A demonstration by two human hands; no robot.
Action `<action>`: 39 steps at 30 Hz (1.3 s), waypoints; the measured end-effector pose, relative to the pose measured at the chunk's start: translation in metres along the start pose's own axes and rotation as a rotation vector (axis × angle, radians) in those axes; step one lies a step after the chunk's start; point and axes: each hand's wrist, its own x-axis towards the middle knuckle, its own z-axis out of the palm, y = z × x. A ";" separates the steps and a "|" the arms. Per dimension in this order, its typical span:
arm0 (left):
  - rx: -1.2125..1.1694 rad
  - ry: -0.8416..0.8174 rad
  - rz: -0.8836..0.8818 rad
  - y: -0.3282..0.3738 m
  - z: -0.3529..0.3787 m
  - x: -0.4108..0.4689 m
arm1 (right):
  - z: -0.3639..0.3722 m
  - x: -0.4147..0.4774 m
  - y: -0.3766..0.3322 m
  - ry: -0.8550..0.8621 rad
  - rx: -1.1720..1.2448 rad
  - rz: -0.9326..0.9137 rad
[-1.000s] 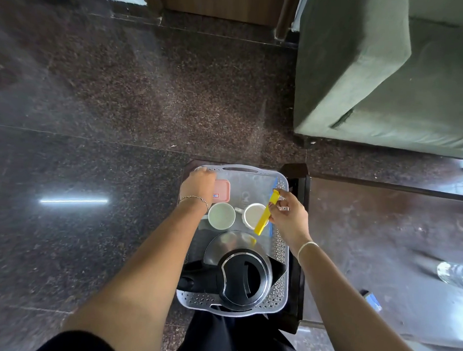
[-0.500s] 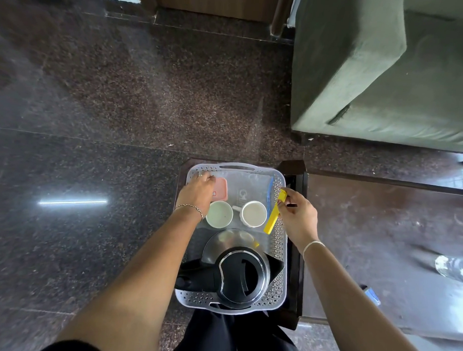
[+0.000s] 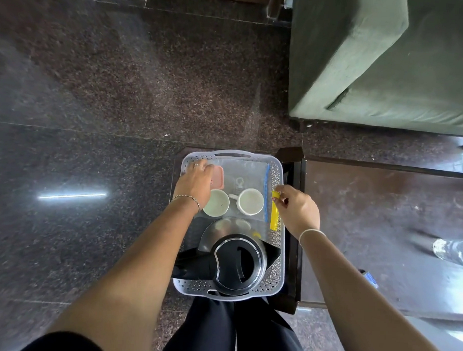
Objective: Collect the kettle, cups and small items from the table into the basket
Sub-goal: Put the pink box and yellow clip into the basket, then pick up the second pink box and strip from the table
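Length of the flat yellow strip runs toward me from my right grip, clamped on its far end.

Floor: we see dark speckled polished stone with thin seams.
Light streak: a white bar reflected on the floor, to our left.
Sofa: green upholstery, standing at upper right.
Clear object: at the right edge; we cannot tell what it is.
Blue item: small, lower right.
Black trousers: at the bottom edge.
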 end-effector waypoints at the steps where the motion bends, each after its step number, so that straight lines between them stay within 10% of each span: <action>1: -0.020 0.020 0.005 0.001 0.001 -0.001 | 0.001 0.001 0.000 -0.005 -0.054 -0.042; 11: -0.192 0.175 0.085 0.021 -0.005 -0.016 | 0.003 0.001 -0.004 -0.153 -0.535 -0.250; 27: -0.418 0.047 0.158 0.154 -0.069 -0.037 | -0.077 -0.076 0.050 0.109 -0.202 -0.187; 39: -0.608 -0.025 0.099 0.352 0.023 -0.147 | -0.137 -0.210 0.238 0.171 -0.065 -0.037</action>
